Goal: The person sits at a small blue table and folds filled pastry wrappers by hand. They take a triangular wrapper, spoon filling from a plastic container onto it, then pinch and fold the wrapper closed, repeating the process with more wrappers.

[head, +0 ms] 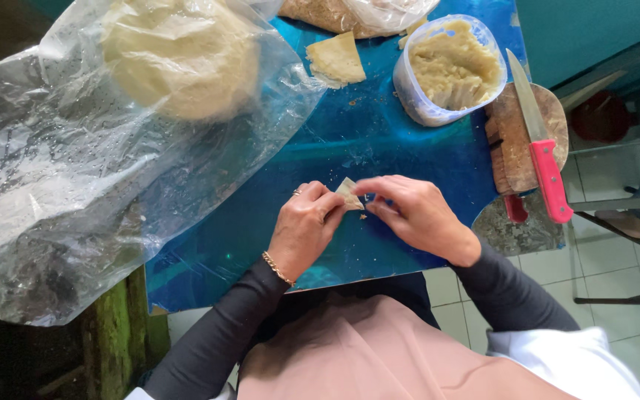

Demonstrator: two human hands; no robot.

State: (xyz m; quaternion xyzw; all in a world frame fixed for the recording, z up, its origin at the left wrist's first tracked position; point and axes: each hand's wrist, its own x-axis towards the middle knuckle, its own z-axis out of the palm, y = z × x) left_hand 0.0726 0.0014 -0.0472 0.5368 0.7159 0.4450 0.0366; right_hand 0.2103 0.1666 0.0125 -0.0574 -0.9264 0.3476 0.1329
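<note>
Pale dough — a small folded wrapper [349, 194] — is pinched between both hands just above the blue table [379, 141], near its front edge. The left hand [307, 226] has its grip closed on the wrapper's left side; the right hand [413, 215] grips the right corner with fingertips drawn tight. A few crumbs lie under the piece. Judgement: the fold calls for even pressure along the seam, edges aligned, filling kept clear of the join. Behind, a tub of filling [451, 70] stands beside a knife with a pink handle [541, 148] on a wooden board [521, 137]. A spare wrapper sheet [336, 59] lies further back — a plastic bag [75, 170] holds a stack of sheets.
</note>
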